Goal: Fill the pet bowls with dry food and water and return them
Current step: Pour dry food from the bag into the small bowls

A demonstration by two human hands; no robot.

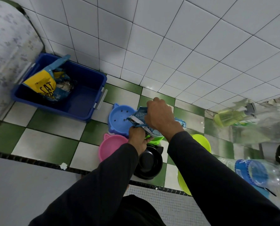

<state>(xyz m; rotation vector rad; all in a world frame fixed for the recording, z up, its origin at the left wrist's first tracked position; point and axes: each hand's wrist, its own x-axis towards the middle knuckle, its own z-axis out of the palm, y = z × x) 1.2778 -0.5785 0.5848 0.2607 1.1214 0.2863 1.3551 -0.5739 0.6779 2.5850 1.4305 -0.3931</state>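
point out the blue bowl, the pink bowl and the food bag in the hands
blue bowl (119, 119): head view, on its bare inner floor, left of the bag.
pink bowl (111, 148): head view, middle of its inside.
food bag (140, 115): head view, on the crumpled blue top between both hands.

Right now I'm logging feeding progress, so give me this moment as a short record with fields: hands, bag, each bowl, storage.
left hand: grips the lower edge of the food bag
right hand: grips the top of the food bag
food bag: blue, tilted with its open mouth over the blue bowl
blue bowl: on the floor, a few kibble pieces inside
pink bowl: no food visible
black bowl: no food visible
green bowls: partly hidden by the arms, contents unclear
blue bin: open, holds a yellow cat food bag
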